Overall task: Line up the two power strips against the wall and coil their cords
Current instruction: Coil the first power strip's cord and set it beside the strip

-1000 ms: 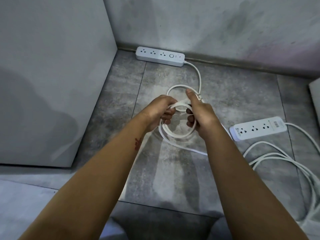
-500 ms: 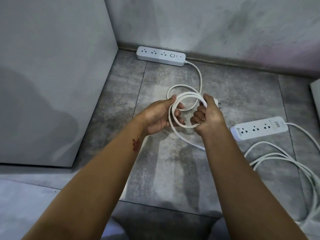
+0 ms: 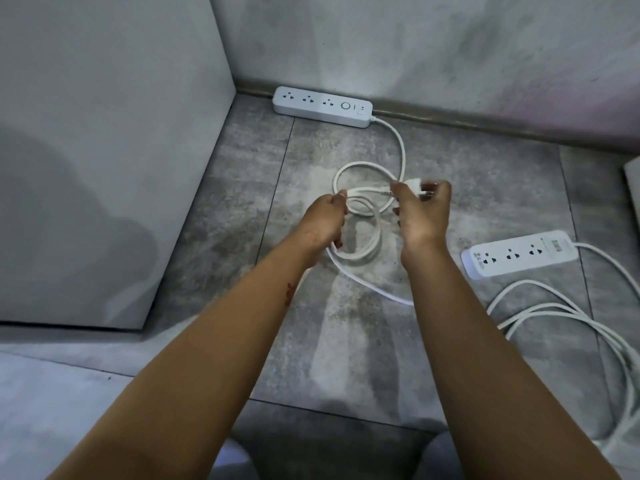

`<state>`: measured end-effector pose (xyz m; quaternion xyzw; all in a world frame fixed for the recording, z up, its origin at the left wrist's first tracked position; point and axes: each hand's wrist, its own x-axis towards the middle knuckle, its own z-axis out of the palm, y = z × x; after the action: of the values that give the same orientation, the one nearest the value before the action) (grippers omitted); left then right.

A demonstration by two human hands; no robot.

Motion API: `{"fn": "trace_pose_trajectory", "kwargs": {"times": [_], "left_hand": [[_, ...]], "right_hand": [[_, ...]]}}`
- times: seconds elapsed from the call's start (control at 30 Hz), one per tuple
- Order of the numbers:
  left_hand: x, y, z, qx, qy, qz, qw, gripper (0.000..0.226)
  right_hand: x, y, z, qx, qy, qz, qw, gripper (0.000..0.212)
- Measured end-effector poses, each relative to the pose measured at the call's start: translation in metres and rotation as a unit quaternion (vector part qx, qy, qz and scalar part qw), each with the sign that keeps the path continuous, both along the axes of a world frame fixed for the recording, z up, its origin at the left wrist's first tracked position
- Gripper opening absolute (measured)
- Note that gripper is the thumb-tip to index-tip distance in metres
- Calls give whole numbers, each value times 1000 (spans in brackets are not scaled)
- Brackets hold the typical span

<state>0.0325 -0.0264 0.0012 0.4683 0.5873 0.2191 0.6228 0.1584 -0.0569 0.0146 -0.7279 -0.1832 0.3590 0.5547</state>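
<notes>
Power strip number one sits flat on the floor, long side snug against the base of the back wall, close to the corner where a pale panel stands on the left. Its cord leaves the right end, curves down over the tiles and ends up between the person's hands, gathered into a couple of loops. The left hand has its fingers curled round those loops and grips them, with part of the bundle hanging below the fist. The right hand is raised just beside it and pinches the plug at the cord's end between thumb and fingertips. It's a bit blurry there, but the plug is clearly in the grip. One strand trails along the floor under the right forearm.

The second power strip lies off to the right, well apart from the wall and angled. Its own loose cord sprawls in messy curves beside it, towards the right edge of the view.
</notes>
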Motion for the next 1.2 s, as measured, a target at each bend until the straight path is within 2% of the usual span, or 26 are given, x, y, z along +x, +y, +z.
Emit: {"fn": "trace_pose_trajectory", "kwargs": {"times": [0.13,0.27,0.37,0.47,0.7,0.8,0.9,0.97,1.07,1.2], "left_hand": [[2,5,1,-19,-66,104,992,40],[0,10,7,-63,-160,175,969,40],[-4,12,8,-108,-229,212,944,41],[-8,13,9,-124,-253,216,935,41],[-9,11,10,-150,-295,168,929,40],[-4,9,14,-137,-283,110,943,39],[-2,8,19,-114,-259,70,957,38],[-2,9,22,-114,-256,49,959,38],[-8,12,22,-123,-254,15,959,37],[-18,14,15,-139,-249,-17,958,39]], "right_hand": [[-12,-5,-3,-37,-144,114,982,21],[-22,-8,-10,-59,-206,208,954,31],[-25,-7,-9,-76,-302,260,914,35],[-24,-7,0,-133,-371,262,881,29],[-17,-9,-2,-152,-309,233,909,18],[-14,-15,-11,-102,-316,208,920,15],[-19,-21,-12,-71,-351,137,924,34],[-18,-19,-10,-66,-309,96,944,45],[-9,-14,-11,-89,-224,167,956,36],[-8,-13,-17,-83,-201,240,946,27]]}}
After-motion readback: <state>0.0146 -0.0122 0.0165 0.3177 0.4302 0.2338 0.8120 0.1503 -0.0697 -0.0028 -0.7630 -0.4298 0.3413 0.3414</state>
